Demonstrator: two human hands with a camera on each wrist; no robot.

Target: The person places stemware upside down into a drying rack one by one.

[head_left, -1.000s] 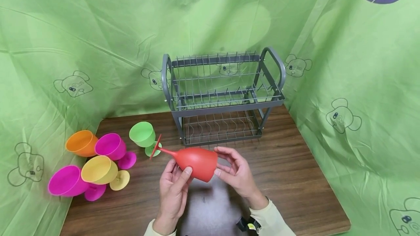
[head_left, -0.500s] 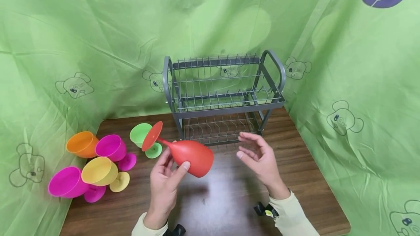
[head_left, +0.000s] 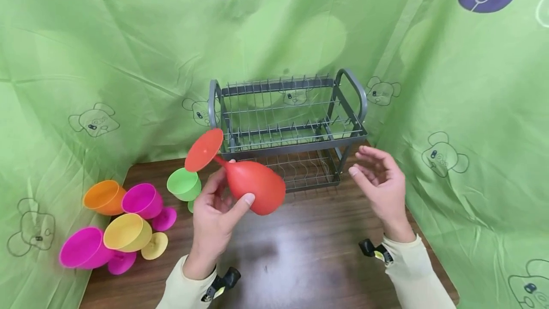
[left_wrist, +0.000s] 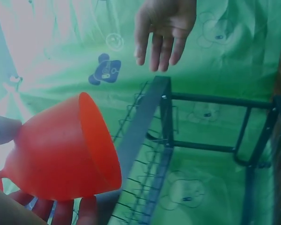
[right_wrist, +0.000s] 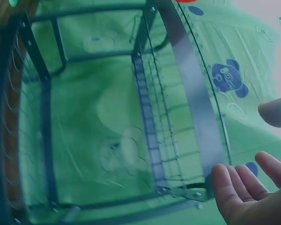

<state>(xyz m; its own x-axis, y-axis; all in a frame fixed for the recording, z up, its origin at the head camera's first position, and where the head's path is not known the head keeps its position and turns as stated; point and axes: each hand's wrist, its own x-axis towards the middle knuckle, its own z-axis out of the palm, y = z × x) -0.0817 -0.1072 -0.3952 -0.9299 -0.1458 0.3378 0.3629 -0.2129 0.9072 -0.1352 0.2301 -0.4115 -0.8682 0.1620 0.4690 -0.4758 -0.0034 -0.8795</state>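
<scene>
A red plastic wine goblet point(head_left: 256, 186) lies tilted in my left hand point(head_left: 216, 213), its round foot up to the left and its mouth down to the right. Thumb and fingers curl around the bowl near the stem; the left wrist view shows the same goblet point(left_wrist: 65, 150) with its rim facing right. My right hand point(head_left: 383, 187) is off to the right with loosely bent fingers and nothing in them. It hovers near the right end of a grey two-tier dish rack point(head_left: 296, 147). The goblet hides the rack's lower left corner.
Several goblets stand at the table's left: orange point(head_left: 104, 198), two magenta, one of them the rear magenta goblet point(head_left: 142, 200), yellow point(head_left: 127, 232) and light green point(head_left: 184, 184). Green printed cloth point(head_left: 274, 27) surrounds the brown wooden table point(head_left: 309, 237).
My right hand has let go of the goblet's rim and moved right. My left hand has raised the goblet towards the rack, turning its foot upward.
</scene>
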